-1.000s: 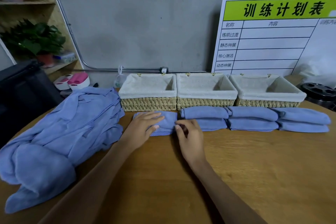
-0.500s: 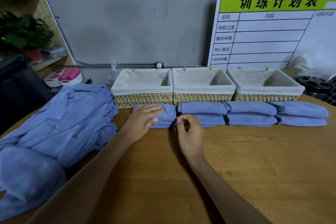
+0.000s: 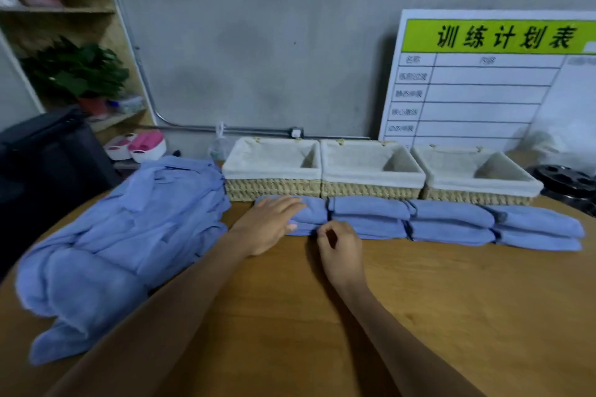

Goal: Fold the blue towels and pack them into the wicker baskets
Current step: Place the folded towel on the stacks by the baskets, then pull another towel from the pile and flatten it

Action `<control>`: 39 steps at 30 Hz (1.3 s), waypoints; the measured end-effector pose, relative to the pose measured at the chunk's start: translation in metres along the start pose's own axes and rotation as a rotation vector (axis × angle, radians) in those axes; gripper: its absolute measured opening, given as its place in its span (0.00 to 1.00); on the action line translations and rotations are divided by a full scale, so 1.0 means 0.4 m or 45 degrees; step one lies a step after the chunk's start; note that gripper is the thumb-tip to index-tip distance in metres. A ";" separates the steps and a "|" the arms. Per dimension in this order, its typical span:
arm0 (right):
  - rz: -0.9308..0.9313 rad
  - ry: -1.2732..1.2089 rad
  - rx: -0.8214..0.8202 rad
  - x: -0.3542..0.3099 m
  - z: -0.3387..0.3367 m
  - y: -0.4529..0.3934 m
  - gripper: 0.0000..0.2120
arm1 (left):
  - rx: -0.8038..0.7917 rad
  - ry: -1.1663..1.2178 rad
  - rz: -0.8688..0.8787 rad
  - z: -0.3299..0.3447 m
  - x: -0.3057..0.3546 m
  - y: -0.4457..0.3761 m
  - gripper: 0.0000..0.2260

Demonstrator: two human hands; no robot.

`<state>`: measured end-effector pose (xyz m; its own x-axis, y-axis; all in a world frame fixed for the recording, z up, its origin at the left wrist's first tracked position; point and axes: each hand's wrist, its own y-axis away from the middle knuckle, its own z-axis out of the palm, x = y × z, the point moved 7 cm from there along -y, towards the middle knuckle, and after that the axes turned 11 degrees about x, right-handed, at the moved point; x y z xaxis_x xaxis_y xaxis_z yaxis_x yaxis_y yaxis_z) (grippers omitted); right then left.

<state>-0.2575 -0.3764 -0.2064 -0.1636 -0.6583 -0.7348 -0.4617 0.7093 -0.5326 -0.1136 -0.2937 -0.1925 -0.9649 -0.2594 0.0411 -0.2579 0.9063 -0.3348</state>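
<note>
Three wicker baskets with white liners stand in a row at the back of the table: left, middle, right. None holds a towel. In front of them lies a row of folded blue towels, stacked two high. My left hand lies flat with straight fingers on the leftmost folded towel. My right hand has its fingers curled at that towel's front right corner; whether it pinches the edge is not visible. A heap of unfolded blue towels lies at the left.
The wooden table stretches out in front of me. A white schedule board leans on the wall behind the right basket. A black round object sits far right. A black case, a shelf with a plant and pink-white tubs are at the left.
Both hands stay on the leftmost folded towel; the right fingers have curled more at its corner. My head has shifted, so the view moved.
</note>
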 end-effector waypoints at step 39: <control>-0.644 0.028 -0.450 -0.567 0.324 -0.161 0.06 | 0.659 -0.034 -0.785 -0.384 -0.457 0.336 0.06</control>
<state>-0.0775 -0.2402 -0.0601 0.1351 -0.8991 -0.4164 -0.7470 0.1837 -0.6390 0.0203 -0.0733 -0.1005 -0.6532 -0.6763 0.3405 -0.6817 0.3294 -0.6533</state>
